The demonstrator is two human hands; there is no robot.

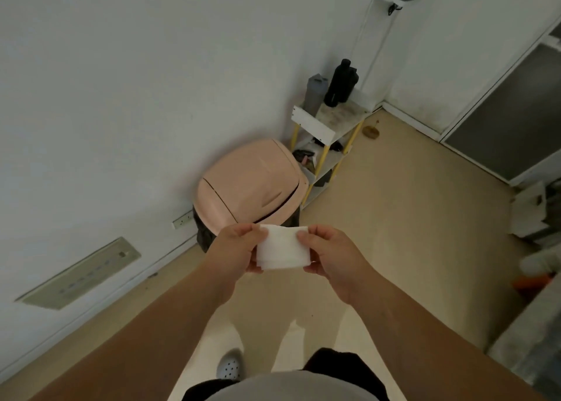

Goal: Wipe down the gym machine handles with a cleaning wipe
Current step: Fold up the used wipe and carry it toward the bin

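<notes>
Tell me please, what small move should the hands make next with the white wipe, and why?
Probably unfold the wipe: draw the left hand and the right hand apart. Each pinches one side of it, and it looks folded in layers. Nothing to wipe shows in this view, so spreading it out would likely come first.

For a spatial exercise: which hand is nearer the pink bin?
Left. The left hand lies over the near edge of the pink bin; the right hand is off to its right.
</notes>
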